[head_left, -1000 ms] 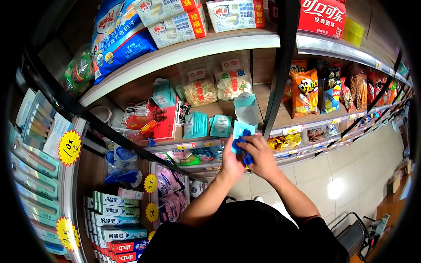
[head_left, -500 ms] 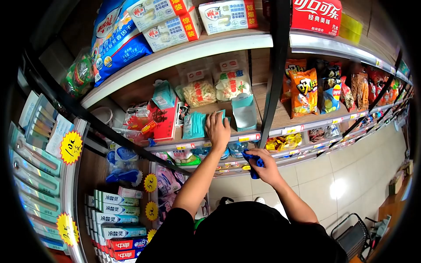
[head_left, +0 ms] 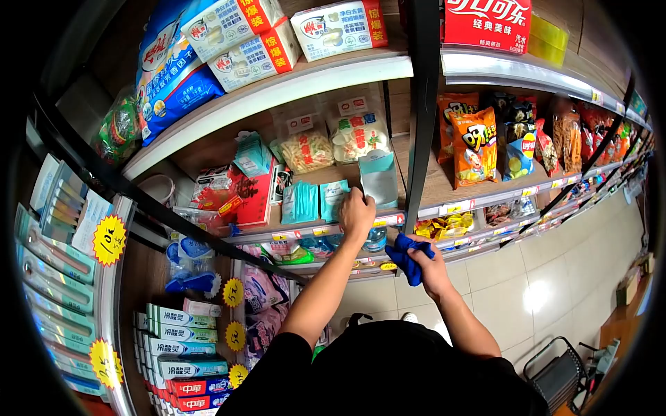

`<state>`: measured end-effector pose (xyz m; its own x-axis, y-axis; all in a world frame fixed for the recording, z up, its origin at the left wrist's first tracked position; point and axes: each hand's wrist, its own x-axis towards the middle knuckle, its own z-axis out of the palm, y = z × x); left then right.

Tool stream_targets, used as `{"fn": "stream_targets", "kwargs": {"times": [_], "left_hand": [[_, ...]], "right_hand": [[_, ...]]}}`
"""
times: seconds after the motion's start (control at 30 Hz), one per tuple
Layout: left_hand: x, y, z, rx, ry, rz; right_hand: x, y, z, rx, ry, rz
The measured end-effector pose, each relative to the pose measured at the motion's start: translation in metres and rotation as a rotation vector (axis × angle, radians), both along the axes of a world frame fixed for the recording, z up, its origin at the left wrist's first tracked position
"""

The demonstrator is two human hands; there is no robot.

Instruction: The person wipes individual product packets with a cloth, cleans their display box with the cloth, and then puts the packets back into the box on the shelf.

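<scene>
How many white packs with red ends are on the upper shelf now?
3: one pack stacked on a second beside the blue bag, and a third nearer the black upright. More may be hidden behind.

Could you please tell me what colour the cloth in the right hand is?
The cloth is deep blue, seen best in the head view.
</scene>
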<state>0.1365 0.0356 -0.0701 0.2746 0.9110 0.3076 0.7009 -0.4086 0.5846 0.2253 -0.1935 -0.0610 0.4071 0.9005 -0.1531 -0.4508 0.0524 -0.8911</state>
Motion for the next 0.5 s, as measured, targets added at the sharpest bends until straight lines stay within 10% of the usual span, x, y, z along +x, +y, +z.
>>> {"fn": "stream_targets", "kwargs": {"times": [0.2,0.5], "left_hand": [[-0.002,-0.011,0.02,0.063,-0.233,0.059],[-0.059,-0.048,0.037,-1.115,-1.489,-0.361]], "right_hand": [[0.019,-0.008,-0.009,-0.044,0.541,-0.023],[0.001,-0.016,0.046,0.186,0.887,0.151]]}}
